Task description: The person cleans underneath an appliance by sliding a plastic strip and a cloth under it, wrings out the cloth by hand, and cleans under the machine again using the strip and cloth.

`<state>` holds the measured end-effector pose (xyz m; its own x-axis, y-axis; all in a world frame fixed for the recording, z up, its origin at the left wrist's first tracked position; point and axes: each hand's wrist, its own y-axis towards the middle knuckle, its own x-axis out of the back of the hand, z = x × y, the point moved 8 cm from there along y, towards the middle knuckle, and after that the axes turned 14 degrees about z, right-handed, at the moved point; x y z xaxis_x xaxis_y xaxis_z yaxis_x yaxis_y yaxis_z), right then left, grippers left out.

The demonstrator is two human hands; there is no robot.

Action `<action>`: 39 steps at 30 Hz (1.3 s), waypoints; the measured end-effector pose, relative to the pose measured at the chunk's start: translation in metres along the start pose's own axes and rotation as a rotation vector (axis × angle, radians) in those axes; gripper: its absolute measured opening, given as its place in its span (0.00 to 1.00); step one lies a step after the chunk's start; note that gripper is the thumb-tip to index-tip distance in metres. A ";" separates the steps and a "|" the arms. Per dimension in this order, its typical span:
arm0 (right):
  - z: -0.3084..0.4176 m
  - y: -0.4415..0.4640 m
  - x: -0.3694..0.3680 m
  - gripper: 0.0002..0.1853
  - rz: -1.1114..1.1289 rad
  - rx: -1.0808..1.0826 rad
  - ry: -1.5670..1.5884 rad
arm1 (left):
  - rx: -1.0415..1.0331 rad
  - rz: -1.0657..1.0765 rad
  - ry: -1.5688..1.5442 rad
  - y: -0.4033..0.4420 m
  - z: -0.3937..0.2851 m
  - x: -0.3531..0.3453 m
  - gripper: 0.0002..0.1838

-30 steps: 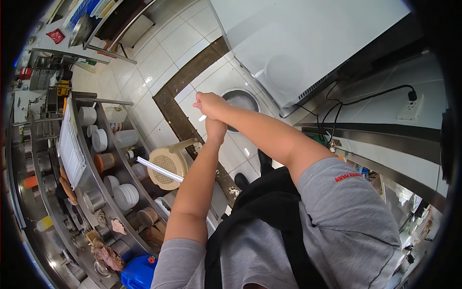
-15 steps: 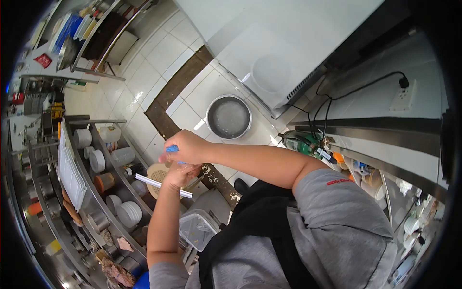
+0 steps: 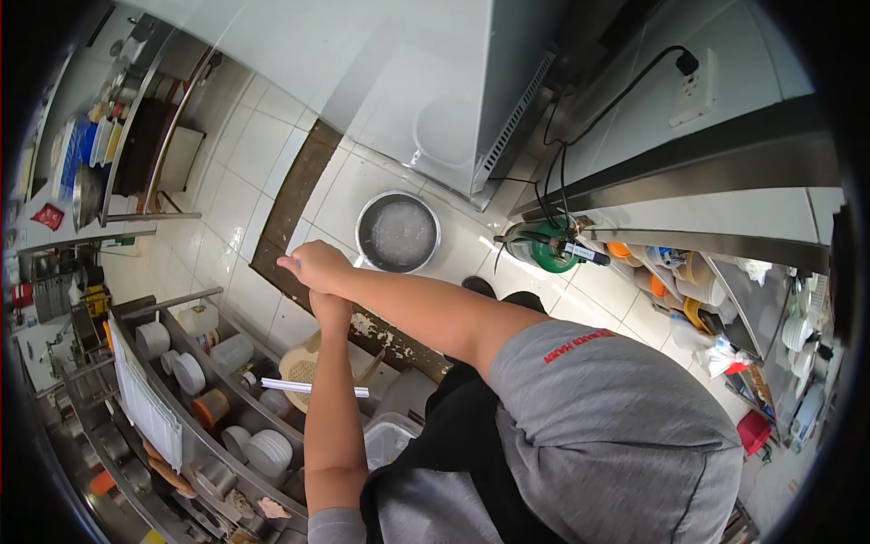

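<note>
My right hand [image 3: 317, 267] is closed, knuckles up, thumb side toward the left. Below it, my left hand [image 3: 329, 306] is mostly covered by the right hand, so its fingers do not show. The two hands are pressed together at the wrist and palm area. A small blue cloth showed between them half a second ago; it is hidden now. To the right of the hands, a round metal basin [image 3: 399, 233] stands on the floor with cloudy water inside.
A metal shelf with white bowls [image 3: 269, 451] and tubs lies to the left. A white strip [image 3: 285, 385] crosses behind my left forearm, by a beige perforated basket [image 3: 299, 364]. Ahead stands a white appliance [image 3: 381, 82]. A green cylinder [image 3: 551, 247] and cables are at right.
The view has turned and shifted. My right hand has rolled over my left, and the blue cloth has gone out of sight. The basin stays on the floor.
</note>
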<state>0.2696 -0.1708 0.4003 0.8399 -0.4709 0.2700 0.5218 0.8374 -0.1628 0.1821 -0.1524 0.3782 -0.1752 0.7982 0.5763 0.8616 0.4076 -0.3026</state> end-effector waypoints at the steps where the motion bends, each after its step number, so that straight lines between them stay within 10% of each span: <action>1: 0.000 -0.001 0.008 0.27 -0.054 -0.008 0.001 | 0.003 0.015 0.078 0.005 -0.003 -0.002 0.15; 18: -0.020 -0.024 0.046 0.26 -0.281 -0.150 0.112 | 0.032 0.135 0.327 0.028 -0.015 -0.016 0.24; 22: -0.028 -0.041 0.017 0.21 -0.117 -0.049 0.284 | -0.064 0.137 0.130 -0.003 -0.008 -0.004 0.34; 24: -0.009 -0.065 0.018 0.16 -0.372 0.317 0.134 | -0.095 0.113 -0.018 -0.022 0.009 0.006 0.34; 28: -0.030 -0.086 -0.037 0.23 -0.062 0.277 0.178 | 0.267 0.093 -0.465 -0.083 0.047 0.022 0.31; 36: -0.015 -0.158 -0.108 0.14 0.243 0.241 -0.113 | 0.143 -0.050 -1.148 -0.190 0.094 0.048 0.20; 39: 0.019 -0.180 -0.104 0.10 0.035 0.392 -0.088 | 0.156 -0.080 -1.139 -0.220 0.100 0.056 0.19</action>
<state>0.0858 -0.2678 0.4195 0.8309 -0.4291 0.3541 0.3827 0.9029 0.1960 -0.0650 -0.1532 0.4014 -0.6241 0.6724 -0.3980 0.7740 0.4621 -0.4329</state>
